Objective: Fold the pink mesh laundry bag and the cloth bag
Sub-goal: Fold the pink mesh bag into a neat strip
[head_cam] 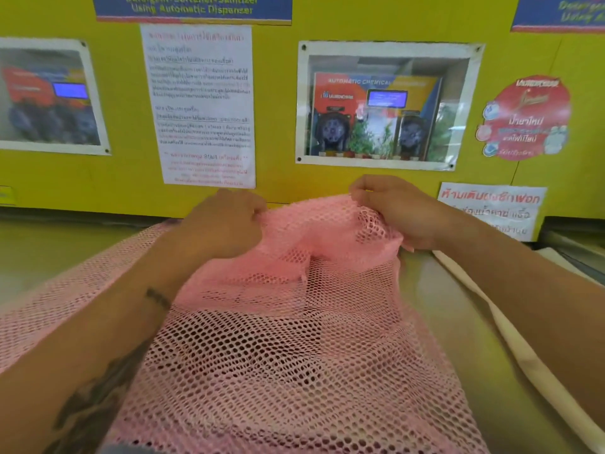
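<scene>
The pink mesh laundry bag is spread over a metal counter, running from the far edge down to the bottom of the view and out to the left. My left hand grips the bag's far edge at centre left, fingers curled round the mesh. My right hand pinches the same far edge further right and lifts it a little, so the mesh bunches between the hands. A cream cloth bag lies along the counter's right side, partly under my right forearm.
A yellow wall panel rises right behind the counter, carrying paper notices, a framed dispenser window and a red round sticker. Bare counter shows at the far left.
</scene>
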### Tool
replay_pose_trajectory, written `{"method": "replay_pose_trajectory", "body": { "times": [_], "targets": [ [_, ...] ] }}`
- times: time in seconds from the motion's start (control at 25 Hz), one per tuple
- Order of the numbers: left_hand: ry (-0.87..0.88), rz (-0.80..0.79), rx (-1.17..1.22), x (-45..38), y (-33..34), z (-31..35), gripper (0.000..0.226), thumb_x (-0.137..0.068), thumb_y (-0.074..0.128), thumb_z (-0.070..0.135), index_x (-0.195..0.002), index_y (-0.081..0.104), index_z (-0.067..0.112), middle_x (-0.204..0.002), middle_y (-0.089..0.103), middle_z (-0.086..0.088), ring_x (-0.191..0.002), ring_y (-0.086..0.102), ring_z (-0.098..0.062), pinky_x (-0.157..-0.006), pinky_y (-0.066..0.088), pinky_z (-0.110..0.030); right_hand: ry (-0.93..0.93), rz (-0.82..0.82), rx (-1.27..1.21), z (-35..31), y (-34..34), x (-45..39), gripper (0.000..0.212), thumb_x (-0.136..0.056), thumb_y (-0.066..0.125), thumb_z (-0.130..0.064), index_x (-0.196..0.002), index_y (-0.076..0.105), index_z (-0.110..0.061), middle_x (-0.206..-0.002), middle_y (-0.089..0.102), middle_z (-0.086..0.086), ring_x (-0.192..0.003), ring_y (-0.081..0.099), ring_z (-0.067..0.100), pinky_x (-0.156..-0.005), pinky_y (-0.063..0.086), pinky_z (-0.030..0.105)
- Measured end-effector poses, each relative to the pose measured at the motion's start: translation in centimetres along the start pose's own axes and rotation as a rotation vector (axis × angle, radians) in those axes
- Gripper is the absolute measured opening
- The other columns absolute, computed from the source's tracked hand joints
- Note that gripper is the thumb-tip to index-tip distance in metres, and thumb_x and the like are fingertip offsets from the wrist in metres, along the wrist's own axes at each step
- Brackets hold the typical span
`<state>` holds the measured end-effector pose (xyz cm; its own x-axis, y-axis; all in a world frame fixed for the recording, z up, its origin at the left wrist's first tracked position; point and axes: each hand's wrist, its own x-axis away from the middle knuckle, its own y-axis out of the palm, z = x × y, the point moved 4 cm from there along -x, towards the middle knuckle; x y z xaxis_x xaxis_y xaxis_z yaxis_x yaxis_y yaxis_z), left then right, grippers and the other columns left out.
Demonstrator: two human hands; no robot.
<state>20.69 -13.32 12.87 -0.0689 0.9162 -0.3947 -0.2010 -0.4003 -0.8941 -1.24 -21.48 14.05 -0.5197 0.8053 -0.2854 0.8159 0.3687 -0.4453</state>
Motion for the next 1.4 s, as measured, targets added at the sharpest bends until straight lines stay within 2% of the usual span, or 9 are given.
{"method": "replay_pose_trajectory", "body": {
  "times": [0.16, 0.32, 0.44, 0.52, 0.64, 0.76, 1.0, 1.28, 1.4],
  "targets": [
    [-0.052, 0.032, 0.115, 0.4, -3.3, -2.6, 0.021, -0.084, 0.046, 0.012, -0.078, 0.065, 0.018, -0.082, 0.063, -0.002, -0.071, 0.054, -0.019, -0.061, 0.036, -0.03, 0.087, -0.534, 0.227, -1.1, 0.0, 3.3, 0.032, -0.078, 0.078, -0.023, -0.107, 0.065, -0.017, -0.089, 0.074, -0.002, -0.075, 0.069, 0.016, -0.064, 0.056, 0.033],
    [-0.084, -0.545, 0.189, 2.6, -3.0, -3.0, 0.017, -0.067, 0.055, 0.022, -0.073, 0.07, 0.015, -0.069, 0.066, 0.0, -0.067, 0.061, -0.019, -0.065, 0.049, -0.035, 0.229, -0.834, 0.085, 0.0, -1.7, 4.8, 0.062, -0.079, 0.075, -0.03, -0.132, 0.055, -0.006, -0.102, 0.072, 0.001, -0.082, 0.071, 0.013, -0.068, 0.054, 0.033],
    [-0.034, -0.709, 0.26, 3.4, -3.0, -0.4, 0.014, -0.087, 0.066, 0.037, -0.099, 0.073, 0.035, -0.097, 0.075, 0.013, -0.088, 0.071, -0.009, -0.079, 0.056, -0.031, 0.24, -0.433, -0.195, 0.9, -4.2, 2.6, 0.051, -0.088, 0.064, -0.028, -0.135, 0.054, -0.008, -0.09, 0.064, 0.01, -0.057, 0.061, 0.017, -0.056, 0.054, 0.035],
    [0.112, -0.52, 0.215, 2.7, -2.7, 3.2, 0.019, -0.092, 0.056, 0.045, -0.108, 0.066, 0.042, -0.108, 0.07, 0.019, -0.097, 0.067, -0.001, -0.09, 0.053, -0.032, 0.274, -0.137, 0.177, 2.9, -4.9, 1.4, 0.04, -0.093, 0.06, -0.018, -0.132, 0.056, -0.011, -0.097, 0.064, 0.011, -0.067, 0.063, 0.02, -0.07, 0.06, 0.037],
    [0.332, -0.429, 0.154, 2.8, 1.8, 9.1, 0.038, -0.092, 0.052, 0.053, -0.128, 0.055, 0.041, -0.134, 0.057, 0.013, -0.12, 0.054, -0.007, -0.107, 0.042, -0.042, 0.291, -0.247, 1.018, 6.6, -3.4, 0.8, 0.046, -0.093, 0.059, -0.03, -0.137, 0.052, -0.017, -0.138, 0.052, 0.007, -0.116, 0.057, 0.024, -0.098, 0.045, 0.037],
    [0.439, -0.684, -0.004, 4.9, 7.9, 12.7, 0.065, -0.088, 0.051, 0.062, -0.146, 0.032, 0.039, -0.158, 0.029, 0.004, -0.143, 0.028, -0.019, -0.118, 0.022, -0.048, 0.302, -0.33, 1.07, 8.3, -2.5, 1.1, 0.043, -0.093, 0.054, -0.026, -0.134, 0.055, -0.012, -0.141, 0.053, 0.008, -0.123, 0.053, 0.025, -0.103, 0.043, 0.038],
    [0.503, -0.542, 0.24, 5.7, 6.8, 13.4, 0.015, -0.092, 0.061, 0.032, -0.078, 0.061, 0.028, -0.081, 0.061, 0.011, -0.082, 0.059, -0.011, -0.083, 0.051, -0.041, 0.275, -0.108, 0.785, 11.1, -4.9, 0.1, 0.053, -0.089, 0.046, -0.005, -0.14, 0.045, -0.02, -0.134, 0.053, 0.008, -0.096, 0.055, 0.019, -0.064, 0.044, 0.026],
    [0.471, -0.443, 0.5, 5.3, 1.4, 11.8, 0.03, -0.096, 0.057, 0.023, -0.074, 0.068, 0.041, -0.076, 0.069, 0.019, -0.076, 0.063, 0.001, -0.077, 0.047, -0.024, 0.32, 0.015, 0.965, 14.3, -6.9, -1.3, 0.055, -0.08, 0.055, -0.024, -0.134, 0.045, -0.026, -0.13, 0.049, 0.012, -0.112, 0.05, 0.038, -0.097, 0.045, 0.05],
    [0.505, -0.689, 0.595, 6.2, 1.2, 11.3, 0.023, -0.096, 0.057, 0.021, -0.091, 0.073, 0.037, -0.089, 0.073, 0.016, -0.09, 0.067, -0.003, -0.087, 0.047, -0.023, 0.141, 0.066, 0.972, 12.7, -7.7, -1.7, 0.034, -0.086, 0.052, -0.009, -0.115, 0.069, -0.012, -0.121, 0.065, 0.012, -0.111, 0.058, 0.033, -0.092, 0.047, 0.038]
  ]
}}
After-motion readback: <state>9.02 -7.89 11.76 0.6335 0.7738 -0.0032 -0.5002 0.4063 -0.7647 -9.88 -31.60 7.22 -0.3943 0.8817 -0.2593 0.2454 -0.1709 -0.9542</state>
